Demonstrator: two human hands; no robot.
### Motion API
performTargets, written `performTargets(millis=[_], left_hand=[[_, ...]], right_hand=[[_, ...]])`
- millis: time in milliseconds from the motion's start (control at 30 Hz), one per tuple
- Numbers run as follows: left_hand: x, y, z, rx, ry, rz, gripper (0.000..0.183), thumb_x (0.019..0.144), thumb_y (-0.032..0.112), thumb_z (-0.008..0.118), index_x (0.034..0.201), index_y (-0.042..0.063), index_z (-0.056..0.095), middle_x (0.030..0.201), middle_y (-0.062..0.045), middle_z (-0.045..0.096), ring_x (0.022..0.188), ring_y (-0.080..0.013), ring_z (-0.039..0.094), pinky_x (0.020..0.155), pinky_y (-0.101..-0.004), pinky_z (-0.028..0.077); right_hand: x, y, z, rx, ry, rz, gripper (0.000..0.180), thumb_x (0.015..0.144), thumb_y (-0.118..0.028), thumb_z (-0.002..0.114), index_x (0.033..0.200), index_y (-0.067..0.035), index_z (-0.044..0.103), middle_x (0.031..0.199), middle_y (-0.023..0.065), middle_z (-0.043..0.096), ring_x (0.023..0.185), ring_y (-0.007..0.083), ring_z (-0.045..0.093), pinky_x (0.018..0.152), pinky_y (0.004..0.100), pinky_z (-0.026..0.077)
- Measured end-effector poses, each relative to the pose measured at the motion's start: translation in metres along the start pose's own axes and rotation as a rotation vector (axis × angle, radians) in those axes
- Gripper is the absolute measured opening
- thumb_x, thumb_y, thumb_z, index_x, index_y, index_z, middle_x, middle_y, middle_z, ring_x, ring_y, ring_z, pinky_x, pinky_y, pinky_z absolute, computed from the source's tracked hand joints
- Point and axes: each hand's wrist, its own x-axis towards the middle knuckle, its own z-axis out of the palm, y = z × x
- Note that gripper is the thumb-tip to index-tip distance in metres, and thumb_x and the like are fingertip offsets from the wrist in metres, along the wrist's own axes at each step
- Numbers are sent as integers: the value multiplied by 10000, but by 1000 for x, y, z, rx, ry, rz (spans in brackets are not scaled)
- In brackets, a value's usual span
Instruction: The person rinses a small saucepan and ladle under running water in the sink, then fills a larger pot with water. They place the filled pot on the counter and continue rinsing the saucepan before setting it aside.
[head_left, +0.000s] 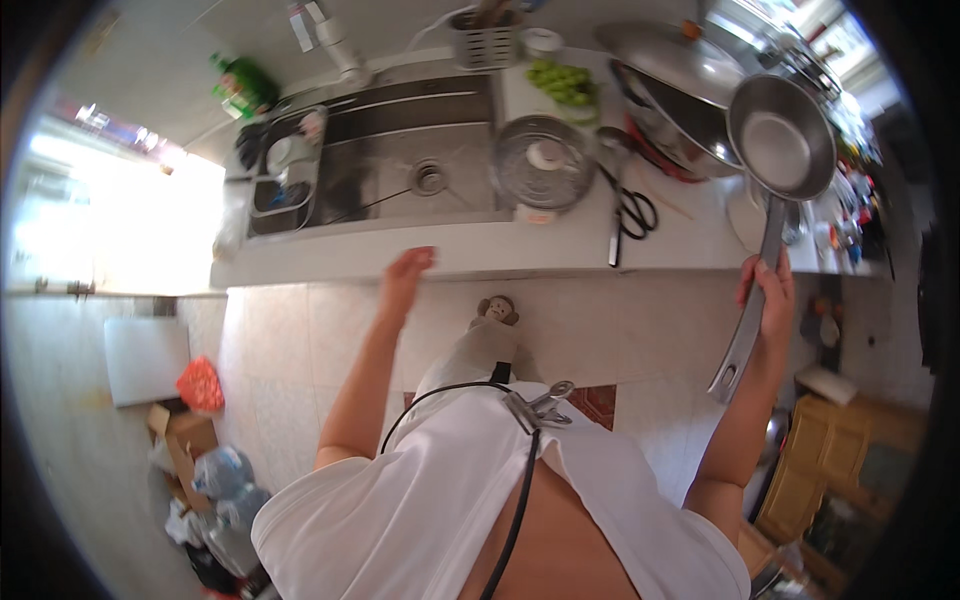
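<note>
A metal frying pan (780, 142) is held up over the right part of the counter, its inside facing the camera. My right hand (769, 289) grips its long handle near the counter's front edge. My left hand (409, 270) is empty, with fingers slightly bent, at the counter edge in front of the steel sink (405, 172). Between the hands, a steel bowl (545, 163) with a pale object in it stands beside the sink. Black-handled scissors (636, 214) lie to the bowl's right, next to a long-handled metal utensil (615, 232).
A large wok (675, 120) with a domed lid (667, 56) stands at the back right. Green vegetables (562, 82) lie behind the bowl, near a grey utensil basket (484, 45). A wire rack (285, 195) sits at the sink's left; a green bottle (244, 84) stands behind it.
</note>
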Motion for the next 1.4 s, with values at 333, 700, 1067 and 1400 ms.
performTargets(millis=[333, 700, 1067, 1400], left_hand=[[-21, 100, 31, -624, -800, -323, 505, 860, 332, 414, 1260, 96, 216, 1014, -84, 502, 879, -194, 528, 769, -320, 420], [92, 47, -68, -597, -298, -376, 602, 788, 97, 496, 1284, 19, 165, 828, -62, 553, 670, -146, 550, 557, -231, 441], [181, -20, -163, -125, -253, -507, 338, 825, 131, 443, 1158, 76, 421, 880, -39, 571, 718, -134, 553, 616, -302, 442], [176, -25, -190, 1214, -165, 2, 392, 761, 269, 428, 1115, 101, 457, 970, -166, 550, 896, -356, 510, 722, -435, 413]], right_hand=[[30, 89, 260, 78, -524, 237, 258, 776, -138, 460, 995, -2, 463, 682, 33, 516, 591, 111, 490, 531, 224, 394], [59, 133, 404, -288, -522, 206, 333, 831, -297, 410, 941, 4, 504, 774, 84, 543, 644, 174, 537, 578, 290, 433], [52, 163, 264, -410, 14, 101, 85, 722, -55, 427, 724, -45, 511, 586, 49, 499, 548, 141, 493, 523, 283, 388], [46, 165, 239, -463, 100, 134, 170, 732, -157, 537, 882, -79, 523, 675, 16, 557, 620, 111, 526, 567, 258, 421]])
